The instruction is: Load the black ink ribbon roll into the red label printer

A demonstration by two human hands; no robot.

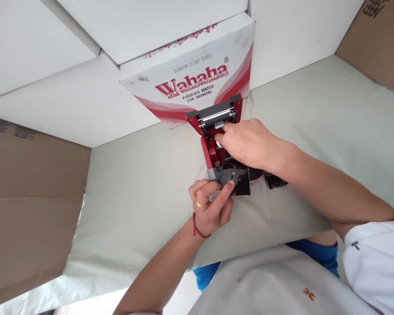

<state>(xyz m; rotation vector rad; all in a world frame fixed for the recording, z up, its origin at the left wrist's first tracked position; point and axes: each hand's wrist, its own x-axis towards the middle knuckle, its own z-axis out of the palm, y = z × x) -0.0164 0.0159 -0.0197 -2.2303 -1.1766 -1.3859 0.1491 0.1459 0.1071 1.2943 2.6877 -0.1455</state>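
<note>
A red and black device (211, 151) stands on the cloth-covered table with its hinged lid (216, 114) raised. Inside the lid are a dark roller and metal rods. A shiny black film piece (239, 177) hangs over the device's near end. My left hand (212, 205) pinches the film's left side, its index finger pressed on the surface and the thumb hidden. My right hand (246, 142) reaches into the device from the right with fingers curled together. Something small and white shows by its fingertips; what they hold is mostly hidden.
Behind the device is a Wahaha water carton (197, 78) against white boxes (157, 26). Brown cardboard boxes stand at left (33, 205) and far right (377, 43). Another black film piece (276, 180) lies under my right forearm. The table's front edge is near my body.
</note>
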